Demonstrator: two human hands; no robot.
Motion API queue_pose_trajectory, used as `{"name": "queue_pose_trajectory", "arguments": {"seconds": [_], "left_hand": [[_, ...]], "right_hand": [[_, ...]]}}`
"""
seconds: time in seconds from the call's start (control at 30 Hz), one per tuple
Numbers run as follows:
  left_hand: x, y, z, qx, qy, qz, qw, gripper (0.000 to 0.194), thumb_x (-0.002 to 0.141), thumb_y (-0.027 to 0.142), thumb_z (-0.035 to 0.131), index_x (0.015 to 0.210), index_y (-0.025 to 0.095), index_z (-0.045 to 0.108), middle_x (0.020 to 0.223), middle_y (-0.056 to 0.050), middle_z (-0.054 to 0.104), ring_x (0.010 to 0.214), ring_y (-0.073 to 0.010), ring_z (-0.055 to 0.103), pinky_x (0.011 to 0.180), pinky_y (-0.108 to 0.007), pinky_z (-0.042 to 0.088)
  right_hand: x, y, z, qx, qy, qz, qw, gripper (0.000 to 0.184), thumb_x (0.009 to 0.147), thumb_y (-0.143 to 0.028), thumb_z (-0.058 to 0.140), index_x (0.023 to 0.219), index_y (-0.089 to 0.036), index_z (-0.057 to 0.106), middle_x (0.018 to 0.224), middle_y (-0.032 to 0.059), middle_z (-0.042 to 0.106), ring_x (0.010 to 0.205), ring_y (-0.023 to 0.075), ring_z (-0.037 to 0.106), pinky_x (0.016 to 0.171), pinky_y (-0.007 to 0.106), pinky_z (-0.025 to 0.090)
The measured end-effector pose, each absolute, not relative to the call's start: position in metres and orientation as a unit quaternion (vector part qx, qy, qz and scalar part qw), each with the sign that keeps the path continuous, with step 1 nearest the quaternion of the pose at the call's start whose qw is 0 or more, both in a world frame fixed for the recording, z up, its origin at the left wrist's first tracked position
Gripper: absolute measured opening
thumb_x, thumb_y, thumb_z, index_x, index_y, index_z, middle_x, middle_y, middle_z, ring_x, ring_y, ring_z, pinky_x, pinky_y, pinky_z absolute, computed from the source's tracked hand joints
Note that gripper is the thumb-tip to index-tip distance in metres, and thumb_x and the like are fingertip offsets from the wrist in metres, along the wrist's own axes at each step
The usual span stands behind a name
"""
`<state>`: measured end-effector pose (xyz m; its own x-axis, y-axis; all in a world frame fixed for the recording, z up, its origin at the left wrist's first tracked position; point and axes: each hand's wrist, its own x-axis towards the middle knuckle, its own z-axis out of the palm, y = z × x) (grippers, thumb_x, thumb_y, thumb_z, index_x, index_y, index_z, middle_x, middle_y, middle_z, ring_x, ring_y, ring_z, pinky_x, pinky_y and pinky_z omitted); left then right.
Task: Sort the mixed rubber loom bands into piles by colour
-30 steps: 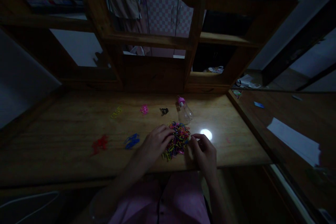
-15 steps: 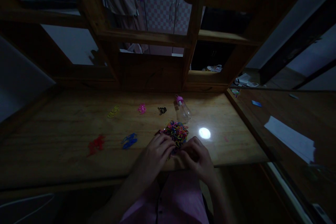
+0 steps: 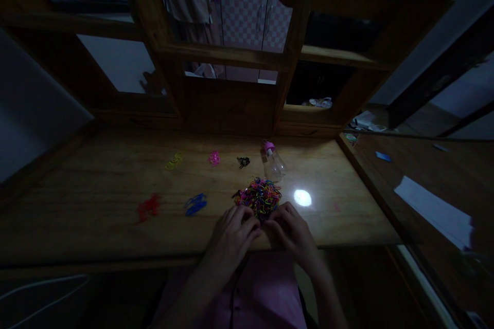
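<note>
A heap of mixed-colour rubber bands (image 3: 259, 196) lies on the wooden desk (image 3: 96, 164) in front of me. At its near left side is my left hand (image 3: 236, 229), fingers curled and pressed together by the bands. My right hand (image 3: 291, 226) is at the near right side, thumb and finger pinched. What either pinch holds is too small and dark to make out. Sorted little piles lie to the left and behind: red bands (image 3: 148, 207), blue bands (image 3: 196, 204), yellow bands (image 3: 173, 161), pink bands (image 3: 214, 158) and black bands (image 3: 243, 162).
Behind the heap a clear bulb-shaped bottle (image 3: 275, 163) with a pink cap lies on its side. A bright light spot (image 3: 302, 197) shines on the desk at right. Wooden shelving (image 3: 231, 56) rises at the back. White paper (image 3: 434, 211) lies on the lower surface to the right.
My left hand has drawn back slightly toward me, uncovering more of the heap's left side. The view has shifted a little. The sorted piles stay in place.
</note>
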<state>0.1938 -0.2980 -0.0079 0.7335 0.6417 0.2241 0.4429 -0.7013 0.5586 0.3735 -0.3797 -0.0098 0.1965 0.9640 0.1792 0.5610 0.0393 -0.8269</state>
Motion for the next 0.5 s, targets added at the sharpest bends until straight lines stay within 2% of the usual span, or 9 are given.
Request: {"name": "queue_pose_trajectory", "arguments": {"seconds": [0.13,0.23,0.33,0.43,0.5], "left_hand": [[0.198,-0.293,-0.017,0.916,0.298,0.193,0.188,0.004,0.085,0.019,0.062,0.088,0.021,0.063,0.102,-0.006,0.058,0.095,-0.0238,0.052,0.082,-0.039,0.045],[0.197,-0.292,-0.018,0.912,0.296,0.206,0.194,0.005,0.085,0.02,0.062,0.09,0.021,0.062,0.103,-0.006,0.058,0.096,-0.0238,0.052,0.083,-0.039,0.044],[0.195,-0.291,-0.011,0.888,0.307,0.242,0.244,0.006,0.09,0.022,0.055,0.088,0.021,0.061,0.103,-0.006,0.058,0.1,-0.0225,0.052,0.088,-0.038,0.044],[0.193,-0.289,-0.003,0.846,0.314,0.288,0.321,0.011,0.092,0.022,0.051,0.085,0.021,0.059,0.1,-0.004,0.058,0.101,-0.0207,0.053,0.091,-0.036,0.043],[0.193,-0.286,-0.001,0.807,0.323,0.316,0.38,0.012,0.093,0.023,0.05,0.084,0.021,0.057,0.102,-0.004,0.06,0.103,-0.02,0.054,0.092,-0.035,0.043]], "right_hand": [[0.378,-0.381,-0.004,-0.631,-0.572,0.265,0.452,0.011,0.094,-0.025,0.051,0.091,-0.021,0.061,0.094,0.0047,0.057,0.091,0.0184,0.055,0.08,0.028,0.044],[0.379,-0.381,-0.003,-0.623,-0.553,0.276,0.48,0.012,0.094,-0.028,0.05,0.089,-0.021,0.059,0.093,0.0044,0.057,0.091,0.018,0.055,0.082,0.029,0.044],[0.38,-0.381,-0.004,-0.618,-0.51,0.289,0.523,0.014,0.093,-0.032,0.052,0.088,-0.021,0.058,0.09,0.0038,0.057,0.086,0.0172,0.055,0.077,0.028,0.045],[0.381,-0.382,-0.008,-0.612,-0.457,0.315,0.563,0.017,0.092,-0.037,0.052,0.089,-0.021,0.056,0.087,0.0032,0.058,0.074,0.0151,0.054,0.066,0.025,0.046],[0.382,-0.382,-0.01,-0.605,-0.444,0.322,0.577,0.019,0.092,-0.039,0.052,0.09,-0.021,0.056,0.09,0.0041,0.06,0.075,0.0155,0.056,0.067,0.026,0.047]]}}
